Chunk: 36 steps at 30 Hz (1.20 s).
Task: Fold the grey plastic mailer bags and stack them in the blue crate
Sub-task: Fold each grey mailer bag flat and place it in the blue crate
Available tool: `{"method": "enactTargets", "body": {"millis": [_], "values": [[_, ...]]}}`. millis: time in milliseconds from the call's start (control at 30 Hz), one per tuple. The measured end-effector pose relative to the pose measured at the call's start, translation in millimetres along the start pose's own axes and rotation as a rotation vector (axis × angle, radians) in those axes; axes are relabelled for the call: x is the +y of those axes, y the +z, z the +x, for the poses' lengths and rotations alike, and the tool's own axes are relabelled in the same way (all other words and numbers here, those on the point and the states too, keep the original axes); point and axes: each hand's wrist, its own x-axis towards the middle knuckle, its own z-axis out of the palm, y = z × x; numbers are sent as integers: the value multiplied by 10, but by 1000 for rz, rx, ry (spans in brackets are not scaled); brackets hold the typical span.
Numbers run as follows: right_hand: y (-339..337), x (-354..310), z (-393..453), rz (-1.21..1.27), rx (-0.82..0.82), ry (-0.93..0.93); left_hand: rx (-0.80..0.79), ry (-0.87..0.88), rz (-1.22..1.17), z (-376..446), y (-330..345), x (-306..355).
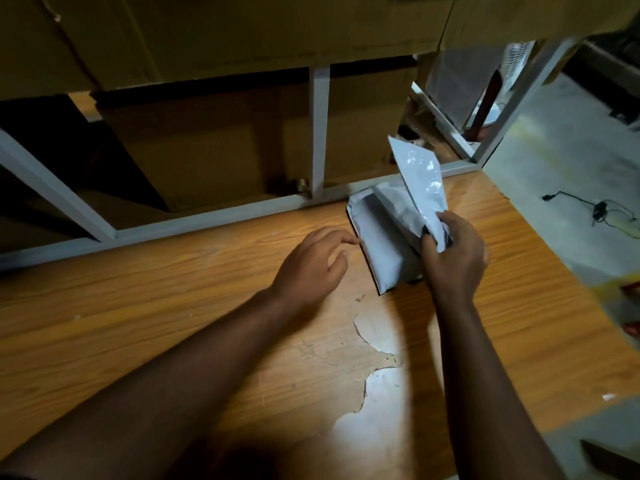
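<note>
A small pile of grey plastic mailer bags (377, 237) lies on the wooden table (173, 306) near its far edge. My right hand (453, 252) pinches one grey mailer bag (420, 181) by its lower end, and that bag stands up at a tilt above the pile. My left hand (313, 263) rests on the table with loosely curled fingers, its fingertips touching the pile's left edge. The blue crate is not in view.
A white metal frame (318, 133) runs along the table's far edge, with brown cardboard boxes (225, 140) behind it. The table's veneer is peeled away in a pale patch (377, 386). On the floor at the right lies a black cable (588, 206).
</note>
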Motion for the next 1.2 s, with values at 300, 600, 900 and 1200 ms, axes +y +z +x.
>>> {"method": "enactTargets", "body": {"millis": [300,600,900,1200], "values": [[481,-781,-1389,153,-683,-680,395,-45,93,-1233,-842,-194],[951,-733,-1266,-152,-1035,-1149,-18,-562,499,-2112,-469,-1080],[1219,-1214,-1421,59,-960,-840,148,-496,536,-1790,-444,-1071],[1526,-1249,-1816,-172,-846,-750,78,-476,657,-1817,-291,-1235]]}}
